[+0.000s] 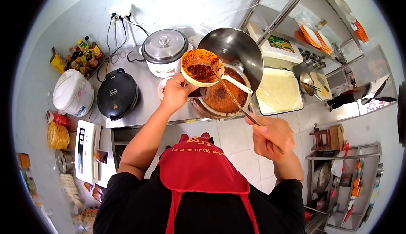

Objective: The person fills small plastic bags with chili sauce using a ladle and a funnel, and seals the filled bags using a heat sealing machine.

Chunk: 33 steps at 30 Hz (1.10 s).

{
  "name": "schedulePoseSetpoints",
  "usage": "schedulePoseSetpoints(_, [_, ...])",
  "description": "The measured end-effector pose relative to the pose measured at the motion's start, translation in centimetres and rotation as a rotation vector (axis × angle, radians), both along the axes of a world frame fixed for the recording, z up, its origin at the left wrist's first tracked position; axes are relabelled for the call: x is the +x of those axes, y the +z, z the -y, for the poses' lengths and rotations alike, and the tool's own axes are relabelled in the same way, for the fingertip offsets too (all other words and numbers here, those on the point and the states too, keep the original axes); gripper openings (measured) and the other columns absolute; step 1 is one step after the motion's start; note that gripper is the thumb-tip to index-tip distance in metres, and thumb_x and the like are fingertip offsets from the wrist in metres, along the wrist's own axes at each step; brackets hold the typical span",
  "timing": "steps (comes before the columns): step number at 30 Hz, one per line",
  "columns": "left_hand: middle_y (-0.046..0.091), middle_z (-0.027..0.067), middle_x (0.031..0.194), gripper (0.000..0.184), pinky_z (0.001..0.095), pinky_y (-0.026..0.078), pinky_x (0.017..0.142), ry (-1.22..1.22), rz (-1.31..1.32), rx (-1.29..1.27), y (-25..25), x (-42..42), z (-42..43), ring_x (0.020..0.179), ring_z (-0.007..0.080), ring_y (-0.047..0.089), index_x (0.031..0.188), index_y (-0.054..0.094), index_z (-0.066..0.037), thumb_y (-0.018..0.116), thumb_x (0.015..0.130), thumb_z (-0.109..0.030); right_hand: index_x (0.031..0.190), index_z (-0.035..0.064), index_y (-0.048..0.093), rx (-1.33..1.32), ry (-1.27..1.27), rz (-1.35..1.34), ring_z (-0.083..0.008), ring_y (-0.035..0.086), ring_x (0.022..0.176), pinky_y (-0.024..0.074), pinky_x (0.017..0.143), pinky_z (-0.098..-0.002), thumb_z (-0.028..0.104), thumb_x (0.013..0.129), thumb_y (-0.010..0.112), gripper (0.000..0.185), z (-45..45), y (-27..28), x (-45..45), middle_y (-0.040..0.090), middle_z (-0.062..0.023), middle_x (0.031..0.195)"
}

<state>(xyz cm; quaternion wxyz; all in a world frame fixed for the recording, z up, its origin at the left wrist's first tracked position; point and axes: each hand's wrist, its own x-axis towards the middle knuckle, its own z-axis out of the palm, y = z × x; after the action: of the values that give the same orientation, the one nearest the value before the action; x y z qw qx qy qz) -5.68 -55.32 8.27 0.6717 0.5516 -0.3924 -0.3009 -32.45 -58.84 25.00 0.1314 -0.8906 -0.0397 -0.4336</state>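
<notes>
My left hand [175, 93] is closed on the left rim of a yellow water scoop [195, 80] with a pale handle pointing right. Dark red chili sauce coats the scoop's inside. A long thin metal utensil [235, 99] is gripped in my closed right hand [274, 137]; its far end reaches into the scoop, and sauce hides the tip's shape. Beneath the scoop stands a round metal pot [202, 110] of reddish-brown, oily sauce [220, 98]. A large steel bowl [230, 39] is tilted behind it. Part of a small dish [162, 86] shows behind my left hand.
On the steel counter, a rice cooker [164, 50] and a black electric griddle [118, 94] stand to the left. A tray with a pale yellow sheet [277, 91] lies right of the pot. Metal shelf posts [287, 12] rise at the upper right. A white appliance [87, 151] is at lower left.
</notes>
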Motion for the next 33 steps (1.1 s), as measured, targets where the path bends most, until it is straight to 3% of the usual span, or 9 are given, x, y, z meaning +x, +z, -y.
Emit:
schedulePoseSetpoints(9, [0.065, 0.0061, 0.089, 0.017, 0.0307, 0.047, 0.078, 0.011, 0.071, -0.011, -0.4, 0.1, 0.1, 0.083, 0.0151, 0.058, 0.101, 0.073, -0.004, 0.074, 0.084, -0.005, 0.113, 0.0015, 0.052, -0.050, -0.004, -0.027, -0.0315, 0.074, 0.074, 0.0604, 0.064, -0.0377, -0.011, 0.086, 0.061, 0.031, 0.1, 0.1, -0.2, 0.070, -0.0261, 0.093])
schedulePoseSetpoints(14, [0.061, 0.0044, 0.094, 0.024, 0.0303, 0.047, 0.082, -0.009, 0.090, 0.059, -1.3, 0.4, 0.2, 0.089, 0.0149, 0.057, 0.107, 0.073, -0.009, 0.075, 0.083, -0.006, 0.112, 0.0010, 0.052, -0.051, -0.001, -0.011, -0.0314, 0.074, 0.074, 0.0605, 0.064, -0.0374, -0.009, 0.088, 0.061, 0.028, 0.5, -0.1, -0.4, 0.070, -0.0259, 0.093])
schedulePoseSetpoints(25, [0.062, 0.0063, 0.095, 0.023, 0.0319, 0.047, 0.082, -0.023, 0.092, 0.054, -1.2, 0.2, 0.2, 0.089, 0.0175, 0.058, 0.106, 0.073, -0.008, 0.075, 0.083, -0.006, 0.110, 0.0007, 0.053, -0.037, -0.006, -0.016, -0.0312, 0.074, 0.075, 0.0604, 0.064, -0.0372, -0.009, 0.087, 0.062, 0.027, 0.7, -0.6, -0.8, 0.070, -0.0255, 0.092])
schedulePoseSetpoints(27, [0.062, 0.0057, 0.091, 0.021, 0.0317, 0.047, 0.082, 0.002, 0.093, 0.060, -1.2, 0.2, 0.6, 0.088, 0.0171, 0.057, 0.104, 0.073, -0.007, 0.075, 0.083, -0.007, 0.117, 0.0056, 0.058, 0.010, 0.025, 0.066, -0.0307, 0.073, 0.076, 0.0564, 0.059, -0.0312, -0.012, 0.074, 0.072, 0.049, 1.6, -1.6, -1.1, 0.070, -0.0240, 0.100])
schedulePoseSetpoints(33, [0.064, 0.0050, 0.088, 0.020, 0.0313, 0.046, 0.080, 0.013, 0.094, 0.053, -1.4, 0.2, 1.0, 0.087, 0.0165, 0.054, 0.102, 0.075, -0.009, 0.075, 0.082, -0.007, 0.116, 0.0031, 0.058, -0.008, 0.015, 0.043, -0.0306, 0.073, 0.074, 0.0560, 0.057, -0.0307, -0.014, 0.072, 0.072, 0.049, 1.5, -1.3, -1.1, 0.071, -0.0235, 0.098])
